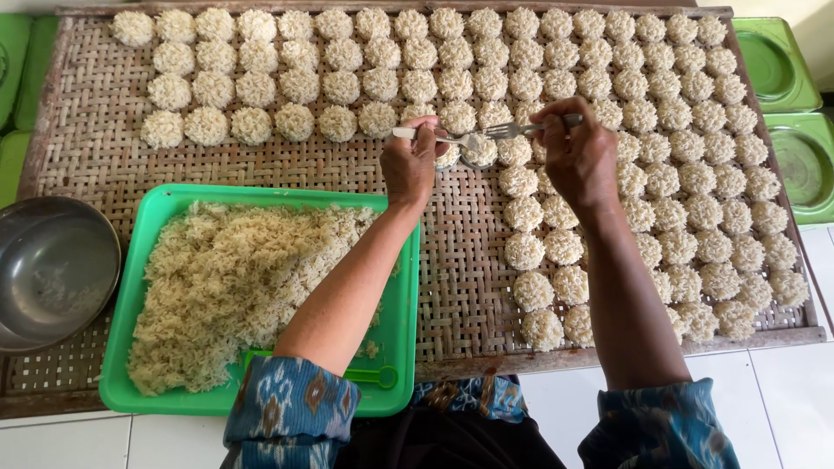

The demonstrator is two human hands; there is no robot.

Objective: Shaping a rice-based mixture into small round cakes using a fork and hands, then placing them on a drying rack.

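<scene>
over woven tray, hands raised: left, right gripping forks.

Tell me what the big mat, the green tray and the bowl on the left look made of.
Mat: woven bamboo or similar strips, matte brown, with a visible basket weave. Green tray: likely plastic, with a smooth uniform colour and moulded rim. Bowl: metal, probably steel, dull grey with soft reflections.

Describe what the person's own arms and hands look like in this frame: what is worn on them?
Both forearms are bare. The left hand and right hand wear no gloves; no rings or watch are visible. Blue patterned sleeves with brown and teal motifs are pushed up near the elbows.
</scene>
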